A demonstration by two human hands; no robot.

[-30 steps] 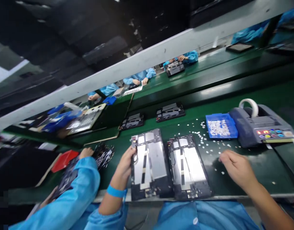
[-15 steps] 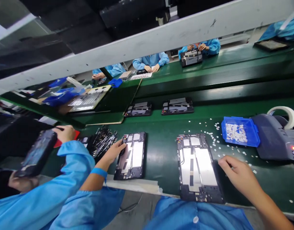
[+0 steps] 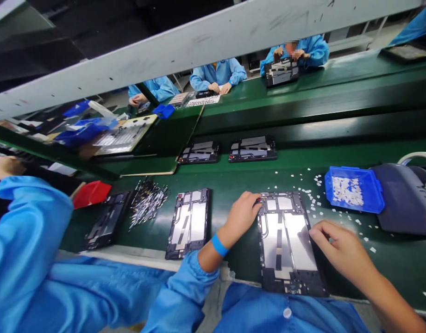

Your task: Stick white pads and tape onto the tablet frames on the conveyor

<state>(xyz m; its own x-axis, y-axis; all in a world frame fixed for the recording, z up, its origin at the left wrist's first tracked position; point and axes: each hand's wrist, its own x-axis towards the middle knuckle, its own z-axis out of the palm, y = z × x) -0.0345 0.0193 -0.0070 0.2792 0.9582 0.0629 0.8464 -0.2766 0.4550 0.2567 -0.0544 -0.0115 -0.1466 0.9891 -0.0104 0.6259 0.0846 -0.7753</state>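
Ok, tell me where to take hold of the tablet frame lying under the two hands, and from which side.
Grip the tablet frame by its long black edges, probably from above with fingers on either side. It lies flat on the green belt, so there is no way under it. The left hand touches its top left corner; the right hand rests at its right edge. Avoid the shiny middle panels.
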